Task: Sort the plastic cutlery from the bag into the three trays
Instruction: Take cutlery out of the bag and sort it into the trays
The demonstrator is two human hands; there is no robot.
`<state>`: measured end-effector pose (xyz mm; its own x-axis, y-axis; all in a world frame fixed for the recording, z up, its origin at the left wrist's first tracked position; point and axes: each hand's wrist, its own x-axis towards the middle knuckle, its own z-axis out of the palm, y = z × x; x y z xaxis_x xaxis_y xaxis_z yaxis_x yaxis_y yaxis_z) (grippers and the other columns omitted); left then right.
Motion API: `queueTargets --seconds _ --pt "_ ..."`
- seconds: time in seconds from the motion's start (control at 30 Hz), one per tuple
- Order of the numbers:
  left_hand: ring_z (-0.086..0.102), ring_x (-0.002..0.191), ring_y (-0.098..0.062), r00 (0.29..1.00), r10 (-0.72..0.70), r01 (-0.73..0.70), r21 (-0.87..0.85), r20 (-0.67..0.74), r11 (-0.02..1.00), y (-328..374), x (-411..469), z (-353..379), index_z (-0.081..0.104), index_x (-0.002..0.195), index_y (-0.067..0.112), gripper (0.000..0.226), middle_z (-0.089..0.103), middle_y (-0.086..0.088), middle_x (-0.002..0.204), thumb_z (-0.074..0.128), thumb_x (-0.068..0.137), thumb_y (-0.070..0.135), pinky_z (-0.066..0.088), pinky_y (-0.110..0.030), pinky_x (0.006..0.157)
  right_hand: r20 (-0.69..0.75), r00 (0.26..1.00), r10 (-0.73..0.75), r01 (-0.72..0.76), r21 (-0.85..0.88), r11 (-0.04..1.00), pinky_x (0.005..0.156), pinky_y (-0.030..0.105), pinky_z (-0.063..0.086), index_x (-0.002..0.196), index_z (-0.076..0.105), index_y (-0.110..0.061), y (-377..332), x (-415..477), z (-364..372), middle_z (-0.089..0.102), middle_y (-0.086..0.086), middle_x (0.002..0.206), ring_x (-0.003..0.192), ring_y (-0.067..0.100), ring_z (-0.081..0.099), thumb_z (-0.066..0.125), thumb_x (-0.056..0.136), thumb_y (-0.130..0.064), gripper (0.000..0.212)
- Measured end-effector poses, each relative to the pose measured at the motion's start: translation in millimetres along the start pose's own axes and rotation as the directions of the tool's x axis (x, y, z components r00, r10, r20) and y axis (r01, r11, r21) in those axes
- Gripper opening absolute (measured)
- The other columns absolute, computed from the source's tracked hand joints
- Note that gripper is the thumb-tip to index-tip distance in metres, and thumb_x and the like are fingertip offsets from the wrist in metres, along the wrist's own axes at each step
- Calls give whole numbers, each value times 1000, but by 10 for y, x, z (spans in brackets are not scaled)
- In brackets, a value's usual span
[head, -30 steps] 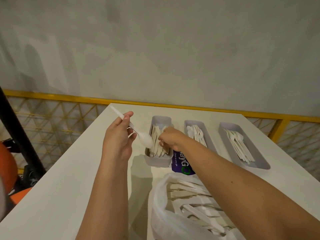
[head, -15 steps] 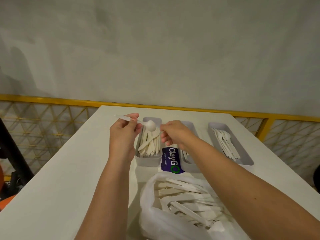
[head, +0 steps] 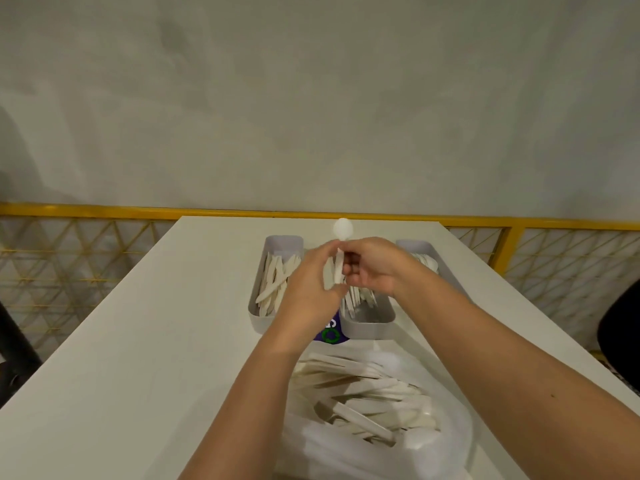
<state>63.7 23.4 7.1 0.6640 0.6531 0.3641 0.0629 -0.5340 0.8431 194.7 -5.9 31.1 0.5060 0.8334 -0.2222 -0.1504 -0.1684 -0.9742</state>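
Observation:
A white plastic spoon (head: 342,237) stands nearly upright over the middle tray (head: 369,323), bowl up. Both hands meet on its handle: my left hand (head: 311,282) from the left, my right hand (head: 372,268) from the right. The left tray (head: 263,320) holds several white knives. The middle tray's cutlery is mostly hidden by my hands. The right tray (head: 412,244) shows only its far end behind my right hand. A clear plastic bag (head: 446,455) of white cutlery lies open on the white table (head: 138,341) near me.
A purple label (head: 330,336) with a green ring lies between the trays and the bag. A yellow mesh railing (head: 76,258) runs behind and beside the table. A dark object (head: 620,334) sits off the table's right edge.
The spoon went from lying sideways in my left hand over the left tray to upright over the middle tray. My right hand closed onto its handle. Both hands shifted right.

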Motion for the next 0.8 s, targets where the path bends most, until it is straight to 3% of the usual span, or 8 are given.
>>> queueTargets --seconds 0.1,0.17,0.27,0.33,0.43,0.6,0.7,0.8 --pt "39 124 -5 978 -59 24 174 200 984 -105 -53 103 33 142 25 54 41 8 137 52 93 12 27 -14 96 -183 981 -70 34 -196 980 49 23 36 90 61 -1 23 80 -192 50 7 62 48 11 42 50 90 -7 13" --pt "36 132 -18 935 -141 22 343 326 939 -198 -64 165 39 136 17 41 40 2 141 47 96 18 29 -26 108 -269 951 -154 24 -431 902 47 24 35 72 56 -4 52 153 -300 49 9 59 48 15 42 47 88 -1 19" --pt "19 142 -30 838 -321 46 529 441 848 -239 -64 209 41 130 6 36 29 -6 150 39 99 25 27 -49 111 -271 931 -244 -45 -750 660 49 23 35 62 44 -10 168 312 -359 47 7 61 63 23 48 47 86 -1 25" --pt "0 147 -26 798 -366 9 598 478 801 -238 -62 225 31 142 9 46 10 0 159 35 100 27 16 -50 116 -252 929 -271 -95 -870 484 50 24 35 78 54 -6 258 421 -337 55 9 73 74 25 51 46 88 -2 13" --pt "-5 147 -23 791 -362 -37 629 493 776 -224 -51 223 21 148 13 51 -1 3 160 33 101 28 10 -47 118 -240 923 -302 -159 -950 269 63 27 43 109 59 0 342 497 -275 63 16 108 91 28 60 41 91 1 25" --pt "-5 147 -24 785 -367 -51 642 499 765 -221 -45 224 18 149 14 53 -3 1 160 34 101 29 8 -44 119 -101 918 -382 -183 -966 -184 91 33 41 119 54 -8 461 586 -236 59 12 122 115 27 50 53 89 -5 30" --pt "-4 147 -25 782 -364 -52 634 507 771 -216 -54 211 18 150 14 54 -3 1 160 35 101 29 8 -43 119 -76 932 -355 -186 -940 -287 94 34 35 116 56 -14 537 620 -249 59 8 120 117 26 44 61 84 -10 32" --pt "-4 147 -24 775 -371 -38 623 512 781 -203 -64 197 15 151 14 56 -4 2 160 35 101 29 8 -42 119 -68 934 -350 -168 -950 -264 94 36 33 115 58 -14 583 638 -261 57 7 121 117 26 40 53 90 -14 25"
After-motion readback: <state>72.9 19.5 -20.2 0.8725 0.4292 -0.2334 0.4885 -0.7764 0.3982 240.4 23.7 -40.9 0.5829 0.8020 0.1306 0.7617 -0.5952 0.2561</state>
